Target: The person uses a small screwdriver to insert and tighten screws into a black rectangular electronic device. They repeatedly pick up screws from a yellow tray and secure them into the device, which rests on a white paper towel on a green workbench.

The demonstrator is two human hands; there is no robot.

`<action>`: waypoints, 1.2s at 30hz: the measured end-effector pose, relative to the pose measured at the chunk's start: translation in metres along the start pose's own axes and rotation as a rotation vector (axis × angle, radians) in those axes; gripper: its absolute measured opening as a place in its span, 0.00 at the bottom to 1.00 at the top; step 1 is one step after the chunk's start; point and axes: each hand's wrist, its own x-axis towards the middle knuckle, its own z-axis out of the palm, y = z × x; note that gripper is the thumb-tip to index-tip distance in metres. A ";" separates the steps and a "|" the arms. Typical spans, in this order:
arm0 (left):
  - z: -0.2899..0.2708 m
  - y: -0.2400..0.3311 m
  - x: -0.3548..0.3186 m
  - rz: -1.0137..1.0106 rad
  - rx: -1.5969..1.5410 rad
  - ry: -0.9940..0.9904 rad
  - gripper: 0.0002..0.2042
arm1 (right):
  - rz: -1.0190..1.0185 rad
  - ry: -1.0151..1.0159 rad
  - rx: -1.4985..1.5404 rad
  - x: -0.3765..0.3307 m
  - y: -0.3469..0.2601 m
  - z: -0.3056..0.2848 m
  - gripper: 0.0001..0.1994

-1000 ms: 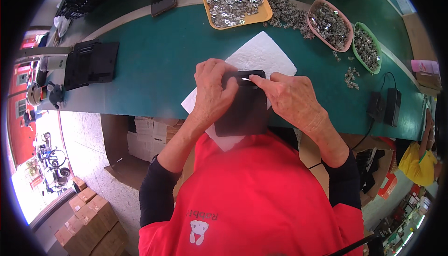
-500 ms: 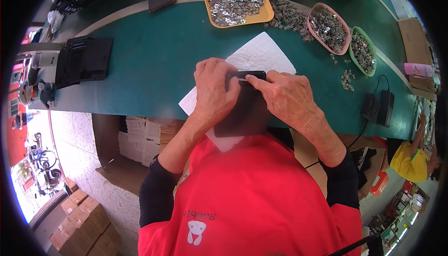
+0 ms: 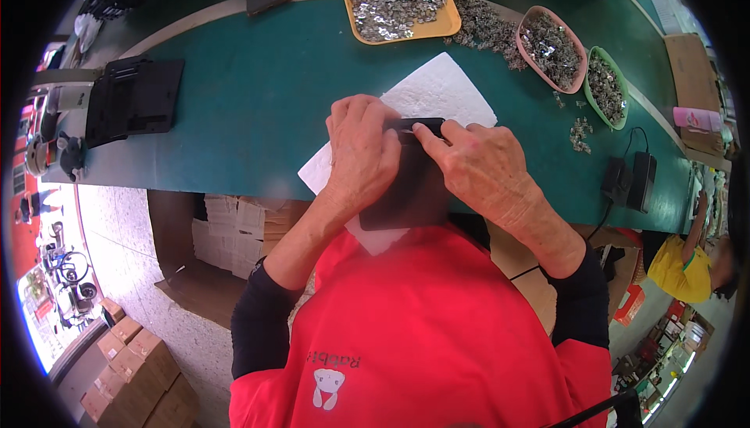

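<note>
A black plastic panel [image 3: 406, 182] with a raised far edge lies over a white foam sheet [image 3: 441, 88] at the near edge of the green table. My left hand [image 3: 361, 147] is wrapped round the panel's far left corner, its thumb along the edge. On the far right part of that edge, my right hand [image 3: 476, 158] presses with its index finger, the other fingers curled. A small shiny bit shows by the fingertips, too small to make out. Both palms hide much of the panel's sides.
A yellow tray [image 3: 448, 26] of small metal clips stands at the back, beside a loose heap of them. Pink [image 3: 580, 76] and green [image 3: 623, 115] baskets hold more. Black panels [image 3: 137, 100] lie at left, a power adapter [image 3: 642, 182] at right. A person in yellow [image 3: 680, 268] is far right.
The right hand has shifted slightly, its index finger still on the panel's far edge. The left hand keeps its hold, and the panel stays in place.
</note>
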 end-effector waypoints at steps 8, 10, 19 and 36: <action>0.004 -0.002 -0.002 -0.004 -0.033 0.009 0.11 | -0.277 -0.115 -0.235 0.012 -0.002 -0.010 0.15; 0.004 -0.002 -0.001 -0.009 -0.035 0.009 0.11 | -0.298 -0.148 -0.229 0.021 -0.007 -0.019 0.13; 0.007 -0.007 0.000 0.055 -0.008 0.064 0.13 | -0.231 -0.230 -0.117 0.026 0.002 -0.019 0.14; 0.005 -0.021 0.106 0.209 0.339 0.017 0.08 | 0.361 0.237 0.578 -0.008 0.009 0.038 0.10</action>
